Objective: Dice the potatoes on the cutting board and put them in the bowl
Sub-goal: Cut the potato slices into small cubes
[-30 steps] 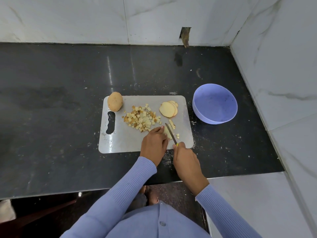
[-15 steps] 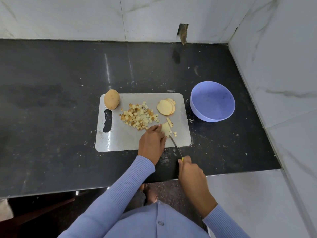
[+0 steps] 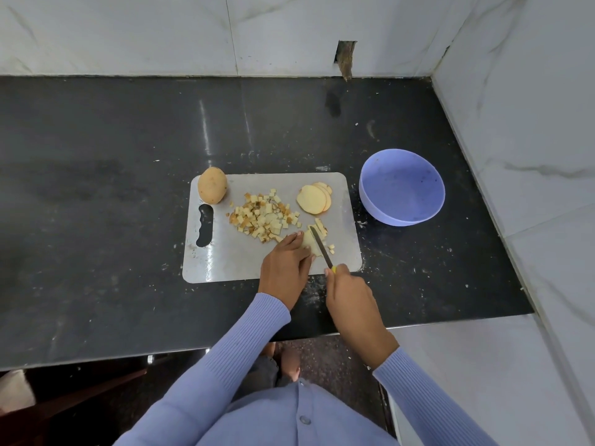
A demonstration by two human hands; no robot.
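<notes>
Knife (image 3: 320,246) back on slice (image 3: 309,243) after pulling clear half a second ago; right hand (image 3: 349,292) wraps handle, left hand (image 3: 285,263) pins slice with fingertips on board (image 3: 225,262). Dice (image 3: 262,217) heaped mid-board, more slices (image 3: 314,199) behind, whole potato (image 3: 212,189) at far-left corner, bowl (image 3: 402,191) holds none yet. Slice looks thin, wet, likely slippery: press flat, knuckles toward blade. Dice light, loose: scoop, don't pinch.

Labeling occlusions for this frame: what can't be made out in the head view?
- Potato piece being cut: mostly covered by the left hand; its size is unclear.
- Knife handle: hidden inside the right hand, only a yellow tip shows.
- Bowl specks: too small to identify.
- Left fingertips: their grip on the piece is hidden.
</notes>
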